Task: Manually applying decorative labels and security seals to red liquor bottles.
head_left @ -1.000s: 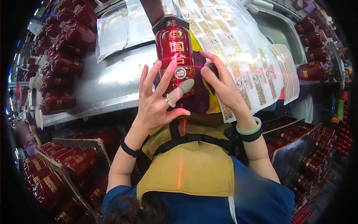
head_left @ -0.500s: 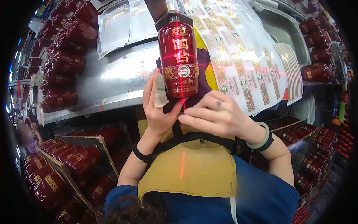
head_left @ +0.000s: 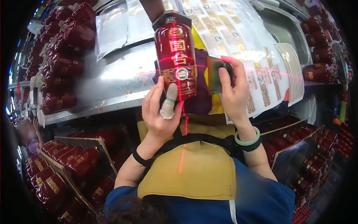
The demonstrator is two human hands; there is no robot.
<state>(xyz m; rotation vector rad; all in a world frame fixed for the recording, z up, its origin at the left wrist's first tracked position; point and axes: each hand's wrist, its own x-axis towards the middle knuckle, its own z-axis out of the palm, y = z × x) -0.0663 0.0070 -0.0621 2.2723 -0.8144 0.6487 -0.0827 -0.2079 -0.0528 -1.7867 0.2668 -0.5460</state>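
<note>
A dark red glass bottle point(head_left: 175, 47) with gold lettering and a gold-patterned band lies on its back, base toward me. Red light lines cross over it. My left hand point(head_left: 158, 114) steadies it at the lower left and base, fingers along its side; a pale fabric cot covers one finger. To the right of the bottle my right hand point(head_left: 234, 87) grips a dark, flat block-like piece point(head_left: 215, 74), blurred, between thumb and fingers. It is held apart from the bottle. Under the bottle lies a dark purple cloth point(head_left: 201, 102).
A brown holder point(head_left: 187, 20) surrounds the bottle's neck. Sheets of gold decals point(head_left: 238, 48) cover the right side of the metal table point(head_left: 112, 78); a striped sheet point(head_left: 291, 71) lies beyond, near a sink point(head_left: 283, 30). Red bottles point(head_left: 61, 78) crowd the left, with crates point(head_left: 87, 175) below.
My right hand has moved right, away from the bottle's base, and taken hold of the dark block-like piece. My left hand stays at the bottle, which has shifted slightly left.
</note>
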